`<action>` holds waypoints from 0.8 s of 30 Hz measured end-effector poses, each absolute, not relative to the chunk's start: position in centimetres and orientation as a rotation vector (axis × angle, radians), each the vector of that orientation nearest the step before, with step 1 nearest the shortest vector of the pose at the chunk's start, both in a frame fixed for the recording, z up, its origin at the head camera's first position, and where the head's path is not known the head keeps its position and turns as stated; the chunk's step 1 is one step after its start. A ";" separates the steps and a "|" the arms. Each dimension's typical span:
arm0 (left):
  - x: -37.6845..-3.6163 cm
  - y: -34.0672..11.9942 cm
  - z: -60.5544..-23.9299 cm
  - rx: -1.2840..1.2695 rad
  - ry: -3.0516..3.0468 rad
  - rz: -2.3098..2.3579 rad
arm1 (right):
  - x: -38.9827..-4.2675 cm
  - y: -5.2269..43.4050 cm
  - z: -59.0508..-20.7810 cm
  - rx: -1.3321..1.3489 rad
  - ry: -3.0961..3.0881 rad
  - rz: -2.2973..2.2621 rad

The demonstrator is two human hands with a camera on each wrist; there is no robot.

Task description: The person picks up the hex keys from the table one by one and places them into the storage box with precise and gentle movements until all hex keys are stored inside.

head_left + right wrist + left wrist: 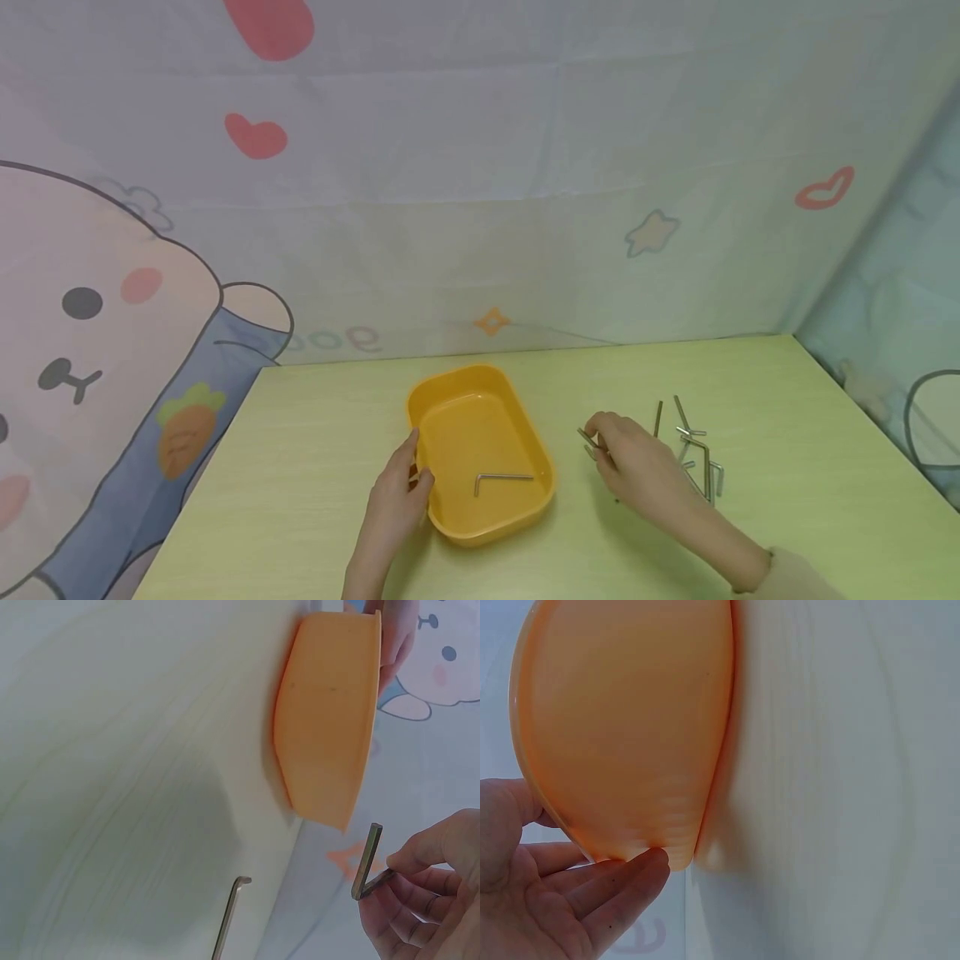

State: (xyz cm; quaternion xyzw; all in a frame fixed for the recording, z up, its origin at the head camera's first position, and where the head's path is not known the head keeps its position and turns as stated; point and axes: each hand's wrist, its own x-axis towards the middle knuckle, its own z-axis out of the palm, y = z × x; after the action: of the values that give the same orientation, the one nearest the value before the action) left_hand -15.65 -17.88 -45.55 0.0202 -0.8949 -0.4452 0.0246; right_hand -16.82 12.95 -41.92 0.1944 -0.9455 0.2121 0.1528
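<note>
Item in transit: your right hand point(630, 462) pinches one hex key point(367, 864) just right of the orange tray point(450, 392), your left hand point(397, 500) steadying its near-left rim with relaxed fingers; next, likely carry it over the wall and release

From my remote seat, the only lettering I can find is on the printed backdrop cloth point(480, 167) behind the counter point(750, 417): pale blue-grey characters near its bottom edge, just left of the orange star, that look like "goo" or mirrored "good" point(337, 340); I cannot read them with certainty. The orange tray point(450, 392) and the hex keys point(697, 454) carry no marking I can read, and neither wrist view shows any legible text, brand or number.
</note>
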 end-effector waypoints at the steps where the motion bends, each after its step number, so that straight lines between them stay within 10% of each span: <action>1: -15.7 -17.9 -45.6 0.060 -2.767 -1.376 | -16.8 12.8 -41.9 0.553 -2.713 0.615; 24: -15.6 -17.9 -45.8 0.039 -2.764 -1.361 | -16.9 9.7 -40.4 0.620 -2.625 0.687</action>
State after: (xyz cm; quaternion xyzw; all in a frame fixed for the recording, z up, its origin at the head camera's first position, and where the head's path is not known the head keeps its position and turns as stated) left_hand -15.59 -17.87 -45.75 0.0126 -0.8967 -0.4415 0.0301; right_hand -16.89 9.68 -40.41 0.2190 -0.9281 0.2427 0.1782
